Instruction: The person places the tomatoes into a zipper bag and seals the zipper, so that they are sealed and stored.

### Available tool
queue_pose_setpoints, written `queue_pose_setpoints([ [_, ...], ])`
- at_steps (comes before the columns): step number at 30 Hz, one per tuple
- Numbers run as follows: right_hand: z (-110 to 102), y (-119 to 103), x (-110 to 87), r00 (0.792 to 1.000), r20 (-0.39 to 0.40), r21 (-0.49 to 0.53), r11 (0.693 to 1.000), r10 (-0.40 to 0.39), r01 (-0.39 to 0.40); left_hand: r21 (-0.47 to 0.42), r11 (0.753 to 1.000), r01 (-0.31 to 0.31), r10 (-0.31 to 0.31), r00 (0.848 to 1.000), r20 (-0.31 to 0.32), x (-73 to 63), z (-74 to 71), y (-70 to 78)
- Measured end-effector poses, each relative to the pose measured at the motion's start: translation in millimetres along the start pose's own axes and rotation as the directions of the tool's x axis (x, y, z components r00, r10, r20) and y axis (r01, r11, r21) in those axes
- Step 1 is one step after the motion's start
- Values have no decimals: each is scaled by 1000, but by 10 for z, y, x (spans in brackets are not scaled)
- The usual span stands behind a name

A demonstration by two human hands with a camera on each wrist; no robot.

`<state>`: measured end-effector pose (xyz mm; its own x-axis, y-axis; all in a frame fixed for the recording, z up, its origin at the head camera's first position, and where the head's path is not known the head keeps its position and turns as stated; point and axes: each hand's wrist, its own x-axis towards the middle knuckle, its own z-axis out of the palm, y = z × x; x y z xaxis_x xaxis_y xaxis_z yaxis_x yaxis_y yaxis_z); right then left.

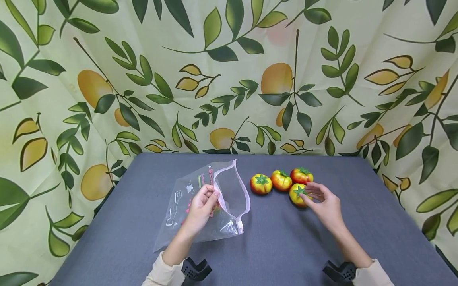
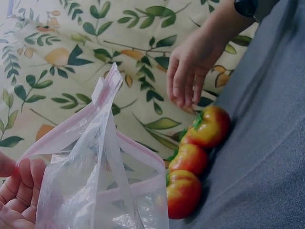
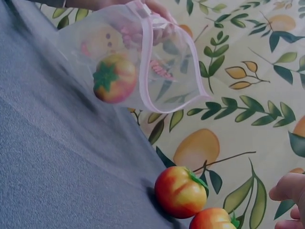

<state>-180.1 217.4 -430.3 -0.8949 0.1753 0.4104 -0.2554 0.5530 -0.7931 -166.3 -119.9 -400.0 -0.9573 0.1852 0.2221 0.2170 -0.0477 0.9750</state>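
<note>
My left hand pinches the pink-edged mouth of a clear plastic zip bag, which gapes toward the right. One red-and-yellow toy tomato shows through the bag's wall in the right wrist view. Right of the bag, several more such tomatoes sit close together, among them the left one, the middle one and the back one. Over the nearest tomato hovers my right hand, fingers loosely bent and holding nothing; contact cannot be made out in the head view.
A grey cloth-covered table lies beneath everything. Behind it hangs a curtain printed with leaves and fruit. The bag's white slider sits at the near corner of its mouth. Dark wrist devices are strapped on both arms.
</note>
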Motion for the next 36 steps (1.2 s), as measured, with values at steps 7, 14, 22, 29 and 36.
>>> queue_pose_setpoints([
  [7,-39,44,8,1000,-15,-1,1000,9,-9,3,1000,-4,4,1000,-2,1,7,-8],
  [14,-63,98,9,1000,-23,-37,999,19,-20,5,1000,-10,10,1000,6,2,8,-9],
  [22,-71,153,19,999,11,-97,994,45,-43,9,1000,-9,9,1000,12,-5,4,10],
  [29,-75,189,27,994,49,-135,986,101,-94,7,1000,3,-3,1000,12,-9,11,14],
  [36,-62,241,57,985,92,-147,981,144,-130,1,1000,3,-3,1000,13,-12,11,19],
])
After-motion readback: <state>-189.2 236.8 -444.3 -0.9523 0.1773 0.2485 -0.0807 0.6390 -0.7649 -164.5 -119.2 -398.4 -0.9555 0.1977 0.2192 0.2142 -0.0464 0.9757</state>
